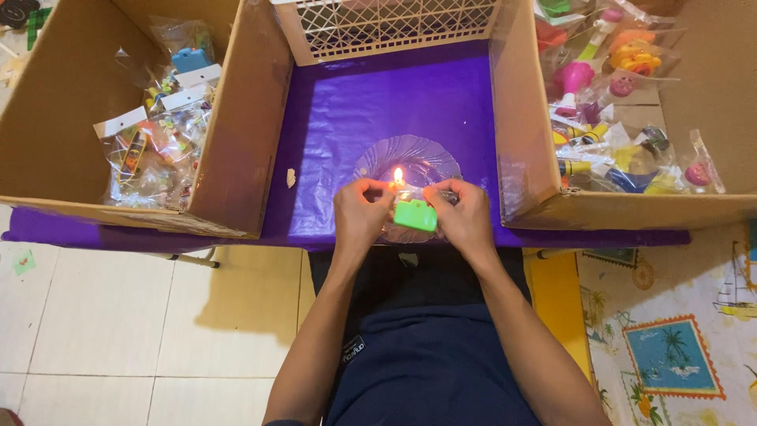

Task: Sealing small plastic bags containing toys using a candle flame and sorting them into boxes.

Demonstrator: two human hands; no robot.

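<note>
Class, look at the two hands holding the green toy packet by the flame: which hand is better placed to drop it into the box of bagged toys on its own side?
Probably the left hand: the left box holds similar header-carded bags.

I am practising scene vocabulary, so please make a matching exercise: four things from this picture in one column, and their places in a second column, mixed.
Things:
1. green toy
2. flame
3. glass plate
4. white lattice basket

Places:
A. at the far edge of the purple sheet
B. between the left hand and right hand
C. lying on the purple sheet, under the flame
D. just above the fingertips

Pairs: 1-B, 2-D, 3-C, 4-A
</note>
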